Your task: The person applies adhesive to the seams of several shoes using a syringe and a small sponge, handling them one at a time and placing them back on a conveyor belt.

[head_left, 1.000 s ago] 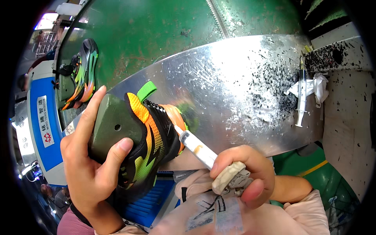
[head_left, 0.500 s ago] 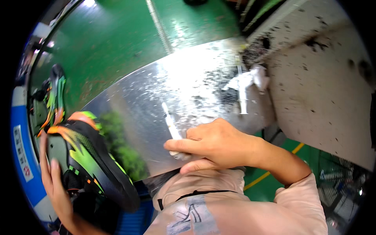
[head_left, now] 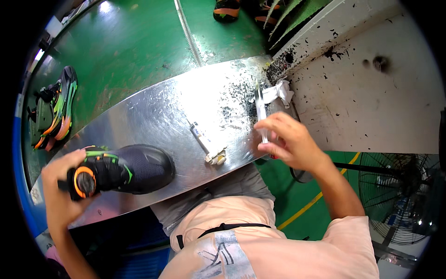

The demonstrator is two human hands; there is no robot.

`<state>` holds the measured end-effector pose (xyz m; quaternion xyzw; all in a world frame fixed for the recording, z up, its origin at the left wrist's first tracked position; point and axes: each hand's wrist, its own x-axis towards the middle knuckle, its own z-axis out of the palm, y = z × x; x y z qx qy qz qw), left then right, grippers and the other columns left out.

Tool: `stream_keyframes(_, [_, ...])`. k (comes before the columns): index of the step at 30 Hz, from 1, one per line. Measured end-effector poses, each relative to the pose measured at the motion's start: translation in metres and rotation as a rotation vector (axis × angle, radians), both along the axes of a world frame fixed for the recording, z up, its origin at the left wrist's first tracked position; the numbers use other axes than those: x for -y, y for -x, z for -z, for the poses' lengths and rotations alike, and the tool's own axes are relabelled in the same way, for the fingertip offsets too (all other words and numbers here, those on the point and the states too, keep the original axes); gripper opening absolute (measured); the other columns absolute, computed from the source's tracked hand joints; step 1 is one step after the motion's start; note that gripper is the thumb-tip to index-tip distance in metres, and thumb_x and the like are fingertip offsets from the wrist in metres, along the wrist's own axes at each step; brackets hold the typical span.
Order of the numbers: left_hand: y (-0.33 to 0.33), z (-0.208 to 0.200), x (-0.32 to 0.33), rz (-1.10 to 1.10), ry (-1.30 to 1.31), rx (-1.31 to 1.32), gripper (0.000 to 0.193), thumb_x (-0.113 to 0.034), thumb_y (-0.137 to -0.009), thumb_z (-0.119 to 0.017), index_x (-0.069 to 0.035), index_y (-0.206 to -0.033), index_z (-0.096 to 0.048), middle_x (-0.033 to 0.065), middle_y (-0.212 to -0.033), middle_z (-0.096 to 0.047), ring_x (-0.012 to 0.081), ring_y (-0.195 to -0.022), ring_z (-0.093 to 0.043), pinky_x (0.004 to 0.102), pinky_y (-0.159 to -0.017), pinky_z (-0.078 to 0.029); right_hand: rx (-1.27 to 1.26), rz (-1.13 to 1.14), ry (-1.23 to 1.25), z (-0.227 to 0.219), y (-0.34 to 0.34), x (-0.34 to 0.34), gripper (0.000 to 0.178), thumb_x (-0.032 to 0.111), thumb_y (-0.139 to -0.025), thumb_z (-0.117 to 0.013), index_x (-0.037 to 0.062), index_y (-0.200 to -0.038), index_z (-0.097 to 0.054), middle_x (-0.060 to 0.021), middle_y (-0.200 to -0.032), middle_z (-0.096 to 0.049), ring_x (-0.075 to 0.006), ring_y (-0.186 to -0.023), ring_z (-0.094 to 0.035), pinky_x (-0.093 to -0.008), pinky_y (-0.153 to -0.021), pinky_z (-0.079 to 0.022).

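Note:
My left hand (head_left: pixel 65 188) is wrapped round the heel end of a black shoe (head_left: pixel 144 169), which has green and orange trim and points its toe to the right over the metal table (head_left: pixel 153 111). On the right, my right hand (head_left: pixel 290 139) has thumb and index finger apart around the plunger end of a clear syringe (head_left: pixel 260 108). The index finger overlaps that syringe; firm contact is not clear. A second syringe (head_left: pixel 200 138) lies on the metal, with a crumpled pale lump (head_left: pixel 215 157) at its near end.
Crumpled white tissue (head_left: pixel 281 92) lies beside the right syringe, against a stained pale panel (head_left: pixel 367 88). Another green and orange shoe (head_left: pixel 65 104) is at far left. More shoes (head_left: pixel 226 10) stand at the top. A caged fan (head_left: pixel 392 200) is at lower right.
My right hand has let go of the nearer syringe and moved right to the other one. My left hand has turned the shoe, its toe now pointing right over the table.

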<state>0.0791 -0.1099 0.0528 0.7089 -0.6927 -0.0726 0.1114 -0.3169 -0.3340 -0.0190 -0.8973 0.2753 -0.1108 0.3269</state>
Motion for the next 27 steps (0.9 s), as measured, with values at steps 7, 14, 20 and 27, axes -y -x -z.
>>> stream_keyframes(7, [0.053, 0.014, -0.066, -0.143, 0.157, 0.059, 0.051, -0.026, -0.074, -0.065, 0.007, -0.112, -0.06, 0.0236, -0.113, -0.062, 0.0385, -0.109, -0.059, 0.0426, -0.095, -0.045, 0.281, 0.24, -0.89, -0.016, -0.016, -0.034, 0.037, 0.001, -0.083, -0.063, 0.0079, -0.115, -0.045, -0.0069, -0.091, -0.063, -0.007, -0.065, -0.053, -0.0219, -0.057, -0.044])
stream_keyframes(14, [0.07, 0.028, -0.066, -0.19, 0.304, 0.098, 0.017, -0.008, -0.082, -0.057, -0.002, -0.093, -0.069, 0.013, -0.093, -0.069, 0.0283, -0.092, -0.068, 0.0346, -0.077, -0.055, -0.05, 0.383, -0.614, -0.032, -0.007, -0.021, 0.039, 0.009, -0.088, -0.05, 0.0011, -0.126, -0.049, -0.0009, -0.078, -0.052, -0.0017, -0.051, -0.036, -0.0168, -0.042, -0.025])
stream_keyframes(20, [0.069, 0.04, -0.087, -0.223, 0.35, 0.102, 0.018, -0.011, -0.084, -0.058, -0.006, -0.097, -0.069, 0.0097, -0.1, -0.07, 0.0245, -0.096, -0.067, 0.0309, -0.082, -0.053, 0.418, 0.04, -1.012, -0.094, -0.098, -0.045, 0.043, 0.039, -0.093, -0.053, 0.0028, -0.112, -0.04, -0.0024, -0.064, -0.047, -0.0034, -0.049, -0.035, -0.0154, -0.039, -0.029])
stream_keyframes(27, [0.076, 0.044, -0.098, -0.268, 0.369, 0.011, 0.017, -0.009, -0.082, -0.058, -0.005, -0.095, -0.069, 0.0131, -0.098, -0.069, 0.0309, -0.096, -0.066, 0.0368, -0.081, -0.054, 0.125, -0.417, -1.362, -0.086, -0.241, -0.096, 0.059, 0.055, -0.095, -0.033, -0.0004, -0.113, -0.043, -0.0013, -0.063, -0.041, -0.0065, -0.049, -0.035, -0.0187, -0.037, -0.03])
